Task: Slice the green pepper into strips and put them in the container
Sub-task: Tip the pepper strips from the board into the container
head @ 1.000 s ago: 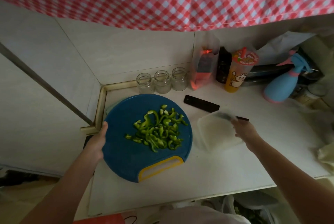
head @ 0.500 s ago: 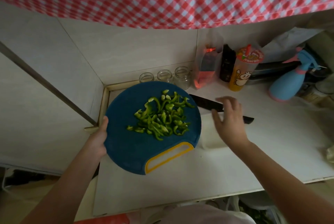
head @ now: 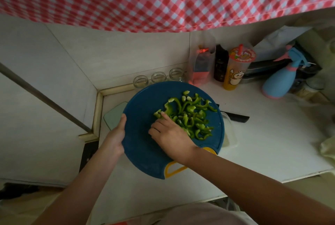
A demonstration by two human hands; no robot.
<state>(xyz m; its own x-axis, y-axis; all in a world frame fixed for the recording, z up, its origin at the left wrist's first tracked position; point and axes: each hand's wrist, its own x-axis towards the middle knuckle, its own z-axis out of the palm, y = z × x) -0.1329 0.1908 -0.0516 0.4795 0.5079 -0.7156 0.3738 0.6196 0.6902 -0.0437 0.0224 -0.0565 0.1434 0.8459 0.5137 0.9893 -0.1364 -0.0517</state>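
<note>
A round blue cutting board (head: 143, 145) with a yellow handle carries a pile of green pepper strips (head: 192, 115). My left hand (head: 116, 135) grips the board's left rim and holds it raised, over the clear plastic container (head: 230, 134), of which only the right side shows past the board's edge. My right hand (head: 170, 134) lies on the board with its fingers against the left side of the strips. A black knife (head: 235, 116) lies on the counter behind the container, mostly hidden by the board.
Three empty glass jars (head: 157, 77) stand at the back wall. To the right are a clear bag (head: 201, 68), a dark bottle (head: 220, 66), an orange drink cup (head: 235, 68) and a blue spray bottle (head: 282, 81). A pale green lid (head: 113, 119) lies left of the board.
The board has been lifted and carried to the right over the container. My right hand has left the container's side and come onto the board against the pepper strips.
</note>
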